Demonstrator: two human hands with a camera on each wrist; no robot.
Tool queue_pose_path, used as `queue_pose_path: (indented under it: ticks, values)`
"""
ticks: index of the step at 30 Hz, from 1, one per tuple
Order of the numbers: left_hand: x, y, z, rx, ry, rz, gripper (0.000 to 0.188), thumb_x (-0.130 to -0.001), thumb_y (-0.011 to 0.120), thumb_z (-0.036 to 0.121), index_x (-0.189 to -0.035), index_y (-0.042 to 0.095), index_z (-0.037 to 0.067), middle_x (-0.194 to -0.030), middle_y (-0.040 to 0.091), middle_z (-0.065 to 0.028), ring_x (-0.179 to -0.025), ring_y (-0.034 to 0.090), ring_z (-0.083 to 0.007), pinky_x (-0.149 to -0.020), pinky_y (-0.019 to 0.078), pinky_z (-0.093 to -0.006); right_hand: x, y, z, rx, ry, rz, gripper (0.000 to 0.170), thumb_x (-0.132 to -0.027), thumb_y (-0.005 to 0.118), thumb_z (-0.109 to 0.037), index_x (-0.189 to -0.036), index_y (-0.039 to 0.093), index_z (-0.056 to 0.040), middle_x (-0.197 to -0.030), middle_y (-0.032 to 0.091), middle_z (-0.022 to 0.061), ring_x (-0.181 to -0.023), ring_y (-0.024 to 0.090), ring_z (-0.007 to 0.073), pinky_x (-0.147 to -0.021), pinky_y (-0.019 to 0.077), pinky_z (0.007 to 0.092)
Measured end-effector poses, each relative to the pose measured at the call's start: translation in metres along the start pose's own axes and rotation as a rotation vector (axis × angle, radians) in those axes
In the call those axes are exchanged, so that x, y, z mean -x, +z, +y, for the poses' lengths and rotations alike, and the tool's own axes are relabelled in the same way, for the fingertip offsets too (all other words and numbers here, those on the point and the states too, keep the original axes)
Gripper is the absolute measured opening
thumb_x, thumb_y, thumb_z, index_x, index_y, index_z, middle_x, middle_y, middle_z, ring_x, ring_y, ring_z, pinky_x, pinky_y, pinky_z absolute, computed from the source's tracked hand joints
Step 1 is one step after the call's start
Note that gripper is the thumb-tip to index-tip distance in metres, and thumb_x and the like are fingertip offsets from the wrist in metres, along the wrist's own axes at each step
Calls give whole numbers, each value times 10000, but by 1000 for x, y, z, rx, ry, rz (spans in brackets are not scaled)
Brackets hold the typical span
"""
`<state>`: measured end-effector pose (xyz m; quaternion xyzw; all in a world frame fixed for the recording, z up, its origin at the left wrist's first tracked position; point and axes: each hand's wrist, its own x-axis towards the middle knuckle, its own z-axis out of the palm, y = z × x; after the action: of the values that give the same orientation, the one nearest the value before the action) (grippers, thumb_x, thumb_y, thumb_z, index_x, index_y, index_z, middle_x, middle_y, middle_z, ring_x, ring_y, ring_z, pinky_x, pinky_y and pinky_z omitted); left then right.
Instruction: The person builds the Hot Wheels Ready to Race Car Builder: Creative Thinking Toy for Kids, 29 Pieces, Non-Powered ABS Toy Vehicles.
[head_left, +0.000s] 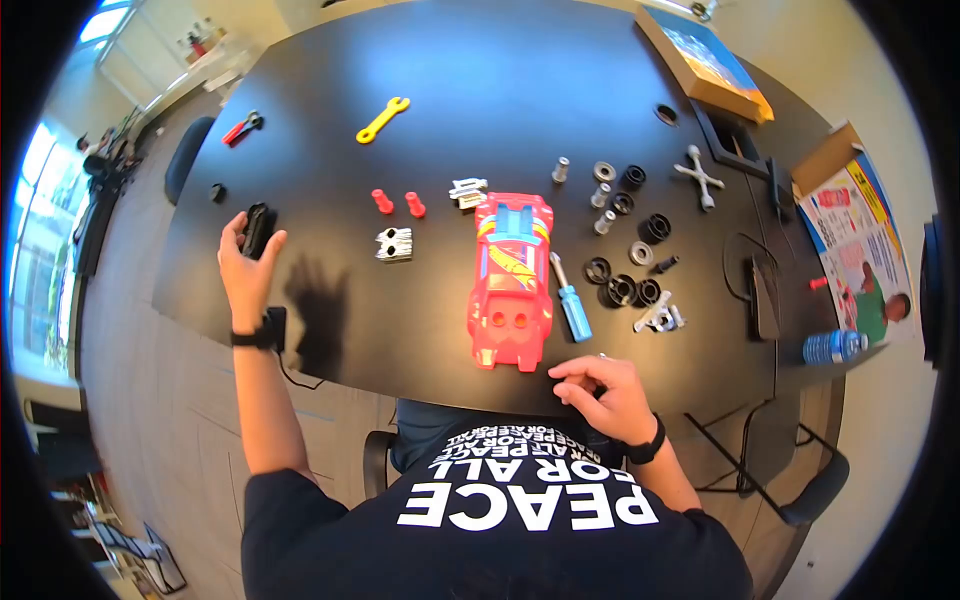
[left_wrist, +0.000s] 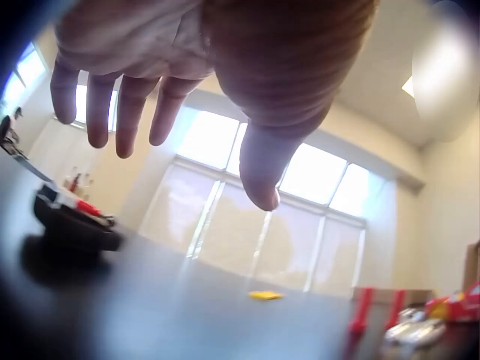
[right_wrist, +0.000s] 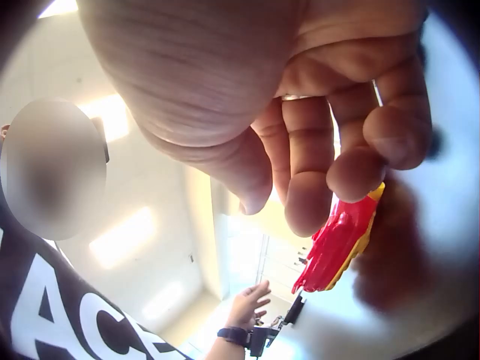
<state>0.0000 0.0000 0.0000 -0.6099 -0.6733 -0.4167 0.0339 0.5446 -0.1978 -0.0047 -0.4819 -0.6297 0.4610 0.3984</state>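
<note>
My left hand (head_left: 245, 265) hovers at the table's left side with spread fingers and holds nothing. Close by its fingers is a long black plastic part (head_left: 259, 230), which rests on the table in the left wrist view (left_wrist: 75, 229). My right hand (head_left: 605, 395), fingers loosely bent and holding nothing, hangs over the near table edge. Just ahead of it lie a red toy car body (head_left: 512, 285) and a blue-handled screwdriver (head_left: 572, 308). Left of the car are two red pegs (head_left: 382, 202) and a silver engine-like piece (head_left: 393, 244).
Black wheel parts (head_left: 620, 290) and silver pieces (head_left: 659, 316) spread right of the car. A grey cross-shaped wrench (head_left: 698, 178) lies farther off. A yellow wrench (head_left: 383, 120) and a red-handled tool (head_left: 242, 128) lie back left. A water bottle (head_left: 835, 347) and boxes (head_left: 705, 65) are at right.
</note>
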Motion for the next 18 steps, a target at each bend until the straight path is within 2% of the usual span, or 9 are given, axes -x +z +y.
queue_pose_path:
  ticks: [4,6,8,9,12,14,15,16,18]
  values:
    - [77,8,195,246,138,-259,903,-824,993,409,-1547,611,27,-1498,680,-185,-1252,670,-354,-1102,518,-460,-7,2,-5,42,-18,34,172,-981,852,-61,-1145,813,-27,-788,737,18,-635,629,67,-606,491,243]
    - [104,34,241,273,380,-345,986,-805,982,484,-1597,577,58,-1574,607,-236,-1319,635,-410,-1106,508,-508,-13,2,-11,129,-106,38,170,-977,859,-78,-1135,813,-39,-774,719,28,-616,613,108,-596,477,275]
    - [119,41,281,169,408,-604,1038,-803,973,494,-1653,529,98,-1689,485,-258,-1472,545,-446,-1168,467,-571,-14,3,-16,184,-124,64,176,-969,866,-90,-1130,809,-48,-764,698,36,-607,597,148,-595,470,307]
    - [123,45,288,138,454,-696,1079,-789,970,534,-1675,511,122,-1728,412,-285,-1504,487,-498,-1183,451,-581,-14,2,-17,199,-144,84,185,-965,867,-92,-1134,807,-49,-758,692,37,-608,591,155,-597,469,315]
    - [131,59,281,-18,581,-743,1084,-791,966,536,-1689,500,145,-1745,385,-283,-1523,464,-504,-1184,449,-576,-7,-9,-13,229,-192,142,207,-957,868,-84,-1150,802,-53,-789,691,31,-604,567,144,-590,458,313]
    - [131,61,276,2,590,-766,1093,-770,960,577,-1680,513,169,-1736,390,-292,-1531,444,-510,-1165,439,-607,-1,-18,-8,231,-125,218,214,-948,866,-53,-1151,800,-52,-894,715,35,-598,547,123,-577,445,297]
    - [131,58,275,40,577,-784,1093,-756,983,506,-1680,514,156,-1748,378,-293,-1535,442,-519,-1202,423,-601,1,-21,1,203,-141,281,219,-935,868,-24,-1143,800,-44,-1020,725,52,-588,526,104,-564,429,281]
    - [131,54,273,78,559,-804,1097,-743,1005,436,-1679,515,142,-1759,367,-295,-1538,441,-529,-1238,408,-595,4,-27,6,265,-168,345,298,-922,871,-12,-1205,783,-32,-1151,722,90,-574,509,101,-564,437,276]
    - [126,44,262,131,564,-871,1085,-734,1012,403,-1668,530,135,-1787,326,-299,-1575,398,-549,-1276,374,-597,-1,-35,6,352,-145,480,410,-918,873,-18,-1306,742,-25,-1281,691,117,-544,459,82,-554,434,266]
